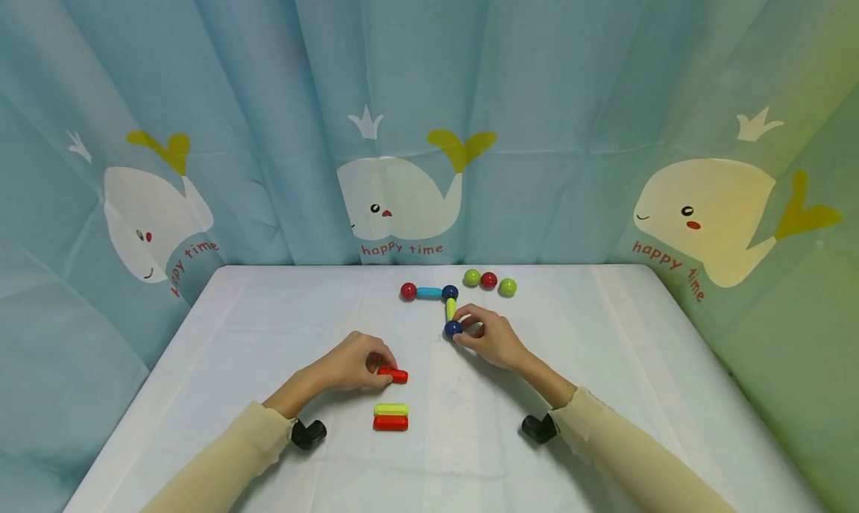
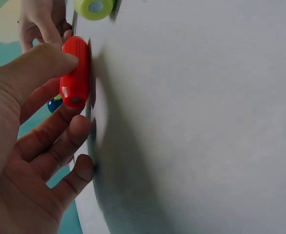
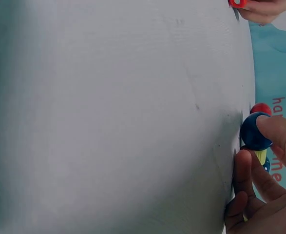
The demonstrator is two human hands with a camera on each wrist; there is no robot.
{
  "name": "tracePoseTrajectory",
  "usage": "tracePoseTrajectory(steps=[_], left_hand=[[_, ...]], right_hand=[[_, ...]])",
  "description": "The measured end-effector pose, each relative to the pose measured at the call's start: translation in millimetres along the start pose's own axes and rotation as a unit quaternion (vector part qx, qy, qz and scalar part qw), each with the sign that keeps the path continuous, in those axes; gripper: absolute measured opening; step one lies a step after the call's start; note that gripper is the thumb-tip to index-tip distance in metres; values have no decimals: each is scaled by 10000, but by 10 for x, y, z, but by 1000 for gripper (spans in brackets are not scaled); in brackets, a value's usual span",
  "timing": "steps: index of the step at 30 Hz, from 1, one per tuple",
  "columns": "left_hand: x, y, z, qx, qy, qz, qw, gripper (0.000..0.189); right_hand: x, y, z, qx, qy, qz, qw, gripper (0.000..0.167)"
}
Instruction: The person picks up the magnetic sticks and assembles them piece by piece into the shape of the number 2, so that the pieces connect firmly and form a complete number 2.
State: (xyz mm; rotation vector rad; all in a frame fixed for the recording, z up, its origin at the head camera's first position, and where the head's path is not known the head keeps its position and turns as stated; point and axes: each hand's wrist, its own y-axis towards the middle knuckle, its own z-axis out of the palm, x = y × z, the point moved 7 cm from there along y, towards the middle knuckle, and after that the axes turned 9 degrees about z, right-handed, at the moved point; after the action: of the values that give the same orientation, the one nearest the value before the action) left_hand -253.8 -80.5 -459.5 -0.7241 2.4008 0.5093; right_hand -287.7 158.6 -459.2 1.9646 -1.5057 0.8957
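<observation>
My left hand (image 1: 357,362) pinches a red magnetic stick (image 1: 393,375) between thumb and fingers, close over the table. In the left wrist view the thumb lies on the side of that red stick (image 2: 75,73). My right hand (image 1: 492,339) pinches a dark blue ball (image 1: 452,329) at the near end of a yellow-green stick (image 1: 451,309). This stick runs back to a second blue ball (image 1: 450,293), from which a light blue stick (image 1: 429,293) leads left to a red ball (image 1: 408,291). The right wrist view shows the thumb on the near blue ball (image 3: 256,131).
Behind the right hand lie a green ball (image 1: 473,277), a red ball (image 1: 488,280) and another green ball (image 1: 508,287). A yellow-green stick (image 1: 391,409) and a red stick (image 1: 391,423) lie side by side nearer me. A curtain (image 1: 550,200) with whales hangs behind the white table (image 1: 282,304).
</observation>
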Motion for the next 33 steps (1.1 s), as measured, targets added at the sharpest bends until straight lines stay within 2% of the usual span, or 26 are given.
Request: tracePoseTrajectory(steps=[6, 9, 17, 21, 33], left_hand=[[58, 122, -74, -271, 58, -81, 9996, 9], [89, 222, -128, -401, 80, -105, 9991, 10], [223, 500, -242, -670, -109, -416, 9968, 14], [267, 604, -274, -693, -63, -574, 9959, 14], [319, 788, -236, -520, -138, -598, 9968, 14]], right_hand=[[10, 3, -8, 76, 5, -44, 10000, 25], [8, -1, -14, 74, -2, -36, 10000, 25], [2, -8, -6, 47, 15, 34, 10000, 25], [11, -7, -4, 56, 21, 40, 10000, 25], [4, -5, -1, -50, -21, 142, 9999, 25]])
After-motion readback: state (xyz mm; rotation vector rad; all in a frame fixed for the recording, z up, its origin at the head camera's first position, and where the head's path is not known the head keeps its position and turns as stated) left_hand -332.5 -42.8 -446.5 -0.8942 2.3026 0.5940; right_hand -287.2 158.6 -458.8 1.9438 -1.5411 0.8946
